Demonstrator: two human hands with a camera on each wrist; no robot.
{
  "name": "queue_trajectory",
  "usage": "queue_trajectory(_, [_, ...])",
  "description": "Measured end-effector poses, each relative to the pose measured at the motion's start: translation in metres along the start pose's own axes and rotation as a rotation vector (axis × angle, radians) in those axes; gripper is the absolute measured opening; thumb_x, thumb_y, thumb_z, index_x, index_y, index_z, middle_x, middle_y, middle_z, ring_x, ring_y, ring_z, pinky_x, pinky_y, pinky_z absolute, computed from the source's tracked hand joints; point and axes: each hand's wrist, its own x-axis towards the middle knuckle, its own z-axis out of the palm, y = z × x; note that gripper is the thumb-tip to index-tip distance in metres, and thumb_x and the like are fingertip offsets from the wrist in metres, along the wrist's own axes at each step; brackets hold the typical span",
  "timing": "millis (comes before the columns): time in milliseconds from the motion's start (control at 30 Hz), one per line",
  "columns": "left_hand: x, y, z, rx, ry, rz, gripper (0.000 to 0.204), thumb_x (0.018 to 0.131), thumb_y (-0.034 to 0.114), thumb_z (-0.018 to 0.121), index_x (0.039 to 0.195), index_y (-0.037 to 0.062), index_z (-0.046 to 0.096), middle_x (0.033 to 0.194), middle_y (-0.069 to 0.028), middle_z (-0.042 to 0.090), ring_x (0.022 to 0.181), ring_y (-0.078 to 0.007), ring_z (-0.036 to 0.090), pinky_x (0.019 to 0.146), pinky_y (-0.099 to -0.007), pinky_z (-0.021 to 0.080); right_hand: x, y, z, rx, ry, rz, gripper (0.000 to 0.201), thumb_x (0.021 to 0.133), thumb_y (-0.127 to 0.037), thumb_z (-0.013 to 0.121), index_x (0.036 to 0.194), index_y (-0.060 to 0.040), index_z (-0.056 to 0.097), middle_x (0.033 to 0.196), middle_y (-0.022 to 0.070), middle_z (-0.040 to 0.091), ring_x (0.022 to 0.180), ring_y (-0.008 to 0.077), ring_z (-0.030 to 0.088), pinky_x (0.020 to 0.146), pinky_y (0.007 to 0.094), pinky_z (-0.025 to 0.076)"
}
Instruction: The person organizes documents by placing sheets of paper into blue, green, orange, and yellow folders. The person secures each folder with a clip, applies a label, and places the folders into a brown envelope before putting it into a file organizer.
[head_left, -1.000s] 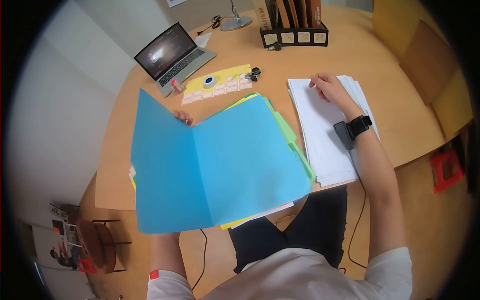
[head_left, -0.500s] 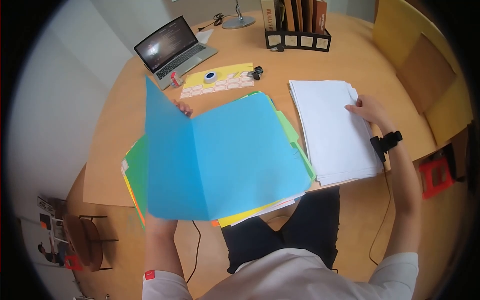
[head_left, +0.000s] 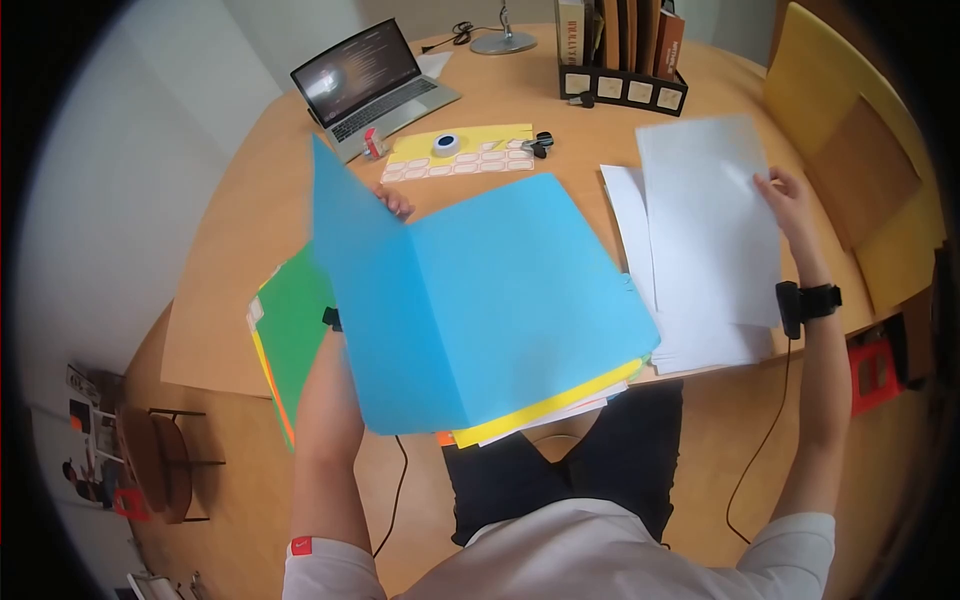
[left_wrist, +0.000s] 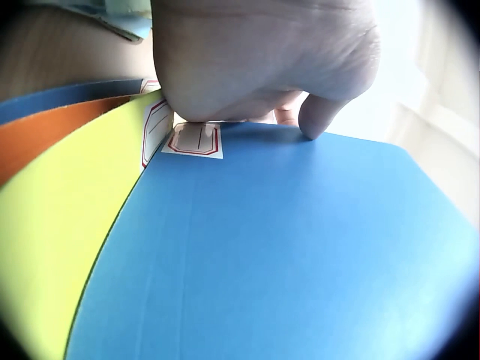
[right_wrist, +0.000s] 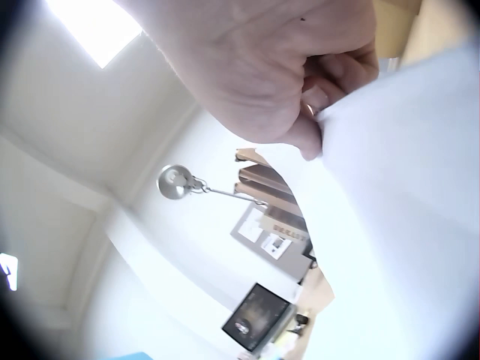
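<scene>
A blue folder [head_left: 520, 290] stands spread in the head view, on top of yellow and other coloured folders. My left hand [head_left: 395, 203] grips the edge of its raised cover; the left wrist view shows the thumb [left_wrist: 322, 116] on the blue face near a red-bordered label [left_wrist: 193, 140]. Most of that hand is hidden behind the cover in the head view. On the right, my right hand [head_left: 790, 205] pinches the right edge of a white sheet of paper [head_left: 705, 220], lifted over the paper stack [head_left: 700, 352]. The right wrist view shows thumb and fingers at the sheet's edge.
Left of the blue folder lies a green folder [head_left: 300, 330]. Beyond it are a label sheet [head_left: 460, 168], tape roll [head_left: 446, 146], scissors [head_left: 540, 146] and laptop [head_left: 375, 90]. A book holder [head_left: 625, 90] stands at the back; yellow panel [head_left: 850, 130] at right.
My right hand moved from over the stack to its right edge, then raised the paper. The left hand still holds the blue cover, which has shifted slightly right, exposing the green folder.
</scene>
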Motion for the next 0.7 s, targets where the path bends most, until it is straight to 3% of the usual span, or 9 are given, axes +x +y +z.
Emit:
queue_trajectory(33, [0.001, -0.001, -0.002, -0.019, -0.026, -0.007, 0.023, 0.102, 0.031, 0.056, 0.101, 0.0082, 0.052, 0.087, -0.0067, 0.051, 0.088, -0.0217, 0.051, 0.091, -0.0383, 0.043, -0.006, -0.020, 0.000, 0.085, 0.039, 0.049, 0.027, 0.096, -0.027, 0.072, 0.099, -0.0010, 0.066, 0.078, 0.0009, 0.065, 0.069, 0.0070, 0.061, 0.060, 0.0211, 0.046])
queue_trajectory(167, [-0.003, 0.001, 0.011, 0.046, 0.020, -0.004, 0.023, 0.103, 0.031, 0.055, 0.101, 0.0086, 0.052, 0.086, -0.0061, 0.050, 0.087, -0.0217, 0.050, 0.090, -0.0384, 0.044, 0.000, -0.048, 0.010, 0.450, -0.097, -0.026, 0.033, 0.097, -0.025, 0.070, 0.109, 0.0050, 0.065, 0.093, 0.0055, 0.070, 0.074, 0.0087, 0.065, 0.068, 0.0220, 0.052])
queue_trajectory(333, [-0.001, 0.003, 0.008, 0.085, 0.040, 0.004, 0.025, 0.103, 0.033, 0.056, 0.103, 0.0079, 0.054, 0.084, -0.0051, 0.049, 0.086, -0.0215, 0.051, 0.091, -0.0383, 0.044, -0.024, -0.093, 0.097, 0.377, -0.274, -0.003, 0.035, 0.095, -0.028, 0.071, 0.111, 0.0022, 0.066, 0.090, 0.0051, 0.070, 0.074, 0.0100, 0.066, 0.066, 0.0240, 0.052])
queue_trajectory(433, [0.000, 0.003, -0.012, -0.040, 0.006, -0.043, 0.023, 0.100, 0.032, 0.058, 0.103, 0.0090, 0.058, 0.086, -0.0086, 0.058, 0.092, -0.0272, 0.058, 0.097, -0.0466, 0.045, -0.028, -0.104, 0.138, 0.458, -0.461, 0.049, 0.032, 0.095, -0.028, 0.071, 0.109, 0.0002, 0.066, 0.089, 0.0048, 0.070, 0.072, 0.0091, 0.065, 0.065, 0.0245, 0.052])
queue_trajectory(567, [0.000, 0.004, -0.014, -0.078, -0.005, -0.064, 0.023, 0.100, 0.030, 0.059, 0.104, 0.0080, 0.058, 0.088, -0.0082, 0.058, 0.092, -0.0257, 0.058, 0.097, -0.0444, 0.045, -0.041, -0.134, 0.161, 0.492, -0.502, 0.179, 0.030, 0.097, -0.028, 0.068, 0.108, -0.0001, 0.065, 0.091, 0.0049, 0.070, 0.075, 0.0091, 0.065, 0.066, 0.0239, 0.053])
queue_trajectory(700, [0.001, 0.007, -0.008, -0.052, 0.004, -0.058, 0.022, 0.100, 0.028, 0.059, 0.106, 0.0070, 0.059, 0.089, -0.0077, 0.059, 0.093, -0.0241, 0.058, 0.096, -0.0423, 0.045, -0.043, -0.143, 0.161, 0.734, -0.565, 0.246, 0.029, 0.098, -0.028, 0.067, 0.107, -0.0003, 0.065, 0.092, 0.0056, 0.069, 0.076, 0.0090, 0.065, 0.065, 0.0238, 0.054])
